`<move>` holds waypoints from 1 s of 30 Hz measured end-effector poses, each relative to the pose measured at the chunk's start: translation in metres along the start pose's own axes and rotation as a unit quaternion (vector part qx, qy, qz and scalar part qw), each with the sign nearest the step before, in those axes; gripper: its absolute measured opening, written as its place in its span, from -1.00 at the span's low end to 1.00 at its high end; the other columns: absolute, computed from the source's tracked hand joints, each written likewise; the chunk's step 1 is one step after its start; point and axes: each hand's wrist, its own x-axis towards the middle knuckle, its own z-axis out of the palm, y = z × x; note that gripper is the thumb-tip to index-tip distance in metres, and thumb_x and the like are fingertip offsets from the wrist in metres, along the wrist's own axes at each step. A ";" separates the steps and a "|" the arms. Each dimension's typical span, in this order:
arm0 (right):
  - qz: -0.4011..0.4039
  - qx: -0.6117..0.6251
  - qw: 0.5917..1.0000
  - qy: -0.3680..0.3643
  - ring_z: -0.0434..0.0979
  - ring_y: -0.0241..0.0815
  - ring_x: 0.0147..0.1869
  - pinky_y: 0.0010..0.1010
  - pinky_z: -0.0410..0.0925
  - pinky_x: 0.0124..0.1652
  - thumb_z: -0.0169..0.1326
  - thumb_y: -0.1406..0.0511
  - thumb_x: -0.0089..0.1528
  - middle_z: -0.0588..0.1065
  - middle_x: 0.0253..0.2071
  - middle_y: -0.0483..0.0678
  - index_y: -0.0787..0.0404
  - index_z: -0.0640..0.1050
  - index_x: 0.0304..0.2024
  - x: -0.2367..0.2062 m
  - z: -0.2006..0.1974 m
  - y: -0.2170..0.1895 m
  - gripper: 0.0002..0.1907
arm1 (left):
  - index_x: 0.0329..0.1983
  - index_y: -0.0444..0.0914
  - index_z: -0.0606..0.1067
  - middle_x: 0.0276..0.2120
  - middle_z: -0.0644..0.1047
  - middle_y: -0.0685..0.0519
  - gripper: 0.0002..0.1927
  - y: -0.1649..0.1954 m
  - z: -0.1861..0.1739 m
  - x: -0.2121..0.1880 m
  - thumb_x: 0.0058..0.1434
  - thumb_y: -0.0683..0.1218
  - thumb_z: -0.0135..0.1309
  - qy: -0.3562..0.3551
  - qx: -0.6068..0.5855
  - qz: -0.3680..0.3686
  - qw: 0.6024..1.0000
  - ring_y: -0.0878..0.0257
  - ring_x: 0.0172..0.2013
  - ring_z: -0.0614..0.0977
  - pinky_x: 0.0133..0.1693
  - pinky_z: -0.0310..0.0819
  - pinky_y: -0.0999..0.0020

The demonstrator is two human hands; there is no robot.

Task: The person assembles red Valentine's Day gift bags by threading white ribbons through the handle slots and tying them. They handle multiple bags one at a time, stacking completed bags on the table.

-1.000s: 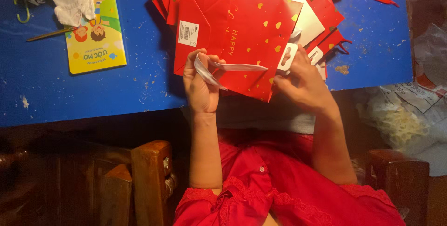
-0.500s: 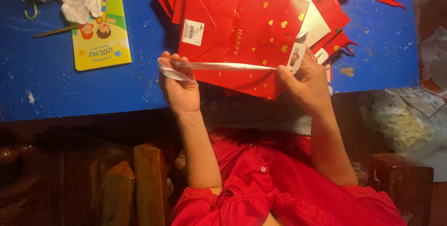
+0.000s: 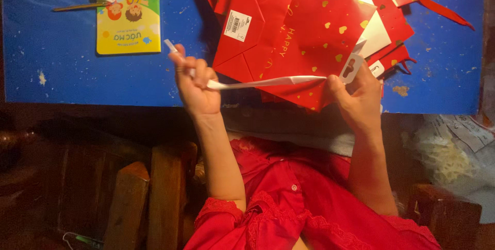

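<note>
left hand [image 3: 196, 87] and right hand [image 3: 356, 95] pinch a white strip [image 3: 268, 82] taut, just below the red bag [image 3: 294, 38].

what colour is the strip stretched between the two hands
White: a thin white paper strip, seen in the head view.

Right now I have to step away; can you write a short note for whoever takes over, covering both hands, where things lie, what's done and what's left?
Left hand: closed on one end of a white paper strip, raised over the blue table.
Right hand: pinching the strip's other end at the lower edge of the red gift bag, beside a white hang tag.
The bag lies flat on a pile of similar red bags. A yellow booklet sits far left.
Done: strip pulled out taut between the hands.
Left: strip not yet free of the right hand's pinch; the bag is still flat.
</note>
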 end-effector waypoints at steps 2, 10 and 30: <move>-0.044 0.018 0.999 -0.002 0.42 -0.24 0.40 -0.37 0.29 0.38 0.08 0.49 0.36 0.42 0.29 -0.03 0.27 0.29 0.41 -0.001 0.002 0.000 -0.44 | 0.05 -0.31 0.57 -0.56 0.41 0.29 -0.73 -0.018 0.014 -0.010 0.53 0.00 0.10 -0.063 0.101 -0.024 0.993 0.51 -0.58 0.21 -0.55 0.01 0.53; -0.045 -0.029 0.998 -0.011 0.40 -0.22 0.40 -0.40 0.32 0.31 0.05 0.56 0.33 0.37 0.40 0.02 0.23 0.15 0.55 -0.007 -0.002 -0.001 -0.25 | -0.19 -0.29 0.61 -0.34 0.57 0.18 -0.87 -0.092 0.094 -0.037 0.37 -0.12 0.16 -0.208 0.481 -0.149 0.839 0.47 -0.32 0.56 -0.30 0.58 0.47; -0.156 -0.236 0.957 -0.056 0.35 0.13 0.36 -0.06 0.07 0.46 0.15 0.52 0.18 0.45 0.05 0.05 0.15 0.35 0.37 -0.007 -0.008 -0.007 -0.30 | -0.31 -0.28 0.54 -0.41 0.56 -0.01 -0.83 -0.070 0.127 -0.019 0.29 -0.07 0.13 -0.300 0.694 -0.070 0.650 0.17 -0.43 0.58 -0.36 0.43 0.28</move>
